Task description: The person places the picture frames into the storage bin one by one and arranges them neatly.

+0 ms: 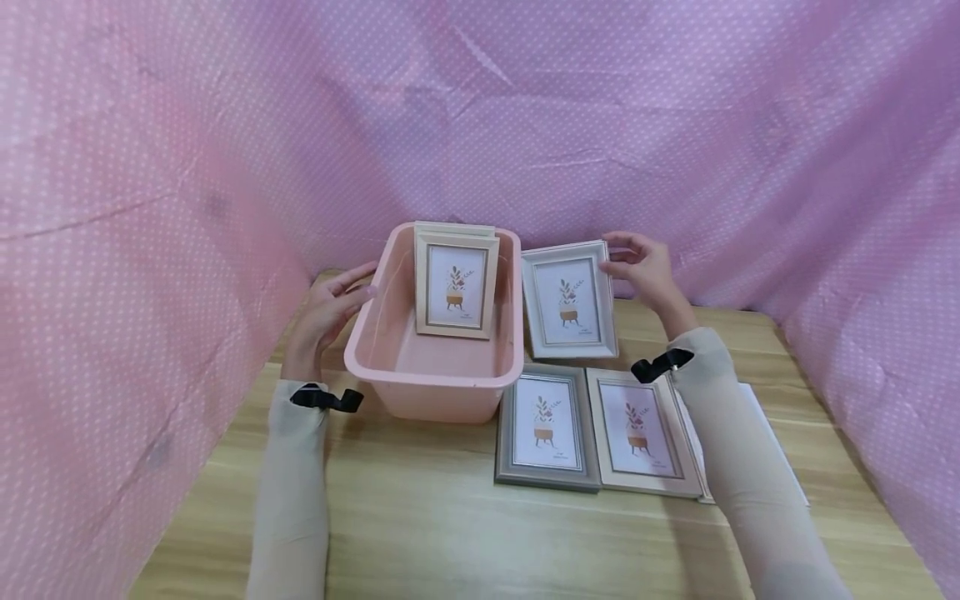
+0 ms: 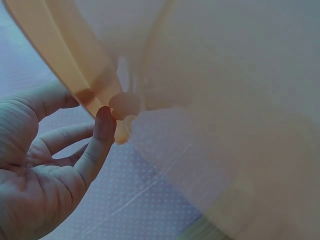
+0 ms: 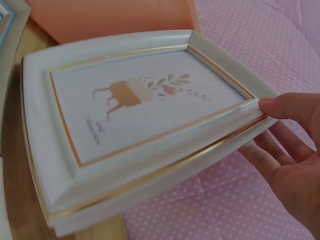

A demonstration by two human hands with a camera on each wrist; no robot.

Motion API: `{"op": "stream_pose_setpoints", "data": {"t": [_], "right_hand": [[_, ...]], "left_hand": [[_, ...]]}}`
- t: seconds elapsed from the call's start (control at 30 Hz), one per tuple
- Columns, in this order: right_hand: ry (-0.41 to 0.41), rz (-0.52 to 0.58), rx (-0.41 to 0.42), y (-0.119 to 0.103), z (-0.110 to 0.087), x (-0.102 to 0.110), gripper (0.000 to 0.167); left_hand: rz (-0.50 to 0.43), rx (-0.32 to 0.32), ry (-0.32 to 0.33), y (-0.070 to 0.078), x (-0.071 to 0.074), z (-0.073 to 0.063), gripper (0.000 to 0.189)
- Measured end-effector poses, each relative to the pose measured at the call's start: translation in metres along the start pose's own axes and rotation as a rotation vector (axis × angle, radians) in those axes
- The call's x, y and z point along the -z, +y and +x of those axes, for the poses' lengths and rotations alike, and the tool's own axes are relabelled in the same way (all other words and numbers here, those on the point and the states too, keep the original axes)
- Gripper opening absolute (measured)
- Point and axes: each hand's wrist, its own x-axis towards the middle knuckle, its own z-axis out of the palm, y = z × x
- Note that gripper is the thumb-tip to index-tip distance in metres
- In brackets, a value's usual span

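In the head view my left hand [image 1: 322, 308] is at the left side of a pink plastic bin [image 1: 435, 400]. The left wrist view shows its fingers and thumb at the bin's rim [image 2: 60, 45], some tips hidden behind it. My right hand [image 1: 645, 268] pinches the upper right corner of a white picture frame [image 1: 607, 308], thumb on the front and fingers behind. This frame has gold lines and a potted-plant print, and is tilted beside the bin's right side. Inside the bin, a cream picture frame [image 1: 453, 331] leans upright before another frame [image 1: 457, 227].
A grey picture frame [image 1: 547, 479] and a cream picture frame [image 1: 648, 483] lie side by side on the wooden table [image 1: 420, 533]. Another white item [image 1: 765, 425] is partly covered by the right sleeve. Pink dotted cloth [image 1: 525, 125] surrounds the table at the back and sides.
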Motion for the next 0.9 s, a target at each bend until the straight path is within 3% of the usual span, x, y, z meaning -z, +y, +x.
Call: {"op": "stream_pose_setpoints", "data": {"t": [0.17,0.43,0.9], "right_hand": [[-0.001,-0.042,0.023,-0.014,0.001,0.01,0.044],[0.045,0.226,0.032,-0.042,0.005,0.017,0.044],[0.109,0.451,0.129,-0.079,0.006,0.025,0.045]], "left_hand": [[-0.033,-0.003,-0.002,0.001,-0.003,0.002,0.061],[-0.044,-0.016,0.002,0.003,-0.004,0.0,0.061],[-0.028,0.02,-0.011,0.002,-0.002,0.0,0.06]]}}
